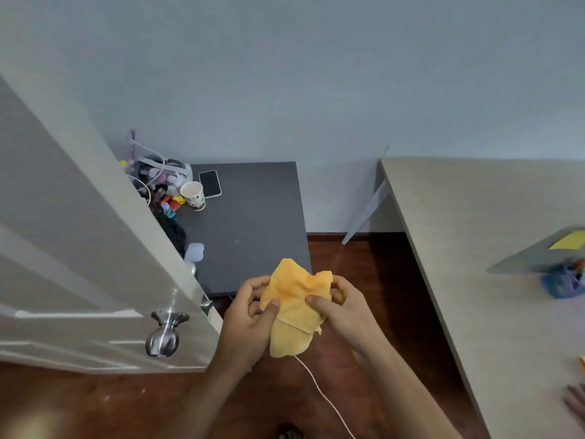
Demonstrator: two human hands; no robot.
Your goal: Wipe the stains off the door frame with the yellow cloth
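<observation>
Red-brown floor below; left hand (pixel 250 315), right hand (pixel 343 307) pinch yellow cloth (pixel 296 307), long axis vertical.

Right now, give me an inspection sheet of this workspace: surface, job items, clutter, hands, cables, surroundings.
Surface: dark grey side table beside the open door; its near part is bare.
Job's things: yellow cloth, crumpled, held in mid-air between both hands; door frame stains not visible.
Clutter: paper cup and phone on the table, beside a pile of small mixed items at its left edge.
Hands: left hand and right hand each have a grip on the cloth, thumbs on top.
Cables: thin white cord trailing below the cloth; white wire in the pile.
Surroundings: pale wall, wood floor, light desk on the right, metal door knob.
</observation>
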